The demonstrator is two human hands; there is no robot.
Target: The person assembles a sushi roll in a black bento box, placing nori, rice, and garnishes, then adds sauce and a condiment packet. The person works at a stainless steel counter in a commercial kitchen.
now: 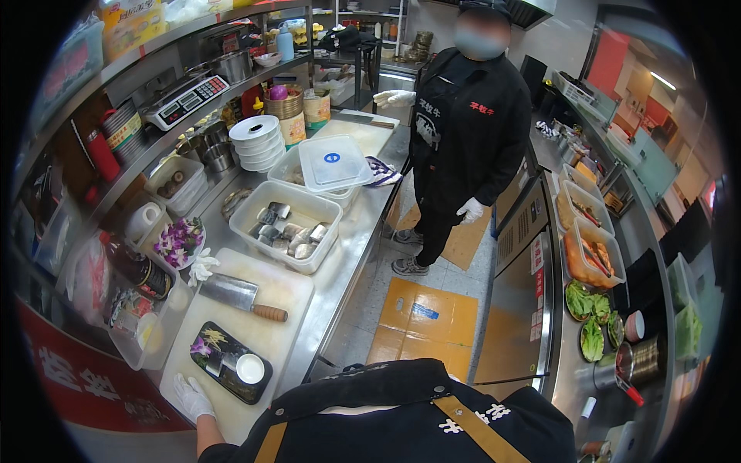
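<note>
My left hand (193,397), in a white glove, lies with fingers stretched out at the left edge of the white cutting board (287,287). Beside it on the board is a black oval dish (248,392) holding a small white bowl (250,369), a purple flower (202,346), pale shreds (219,337) and dark-skinned pieces. Farther up the board rests a cleaver (230,292), its wooden handle pointing right. A crumpled white glove or cloth (203,266) sits by the blade. My right hand is out of view.
Past the board, a clear tub (328,248) holds cut fish (297,239); a lidded tub (340,166) and stacked white dishes (256,144) stand behind. A gloved co-worker (467,131) stands in the aisle, where cardboard (424,324) covers the floor. Lettuce plates (587,299) line the right counter.
</note>
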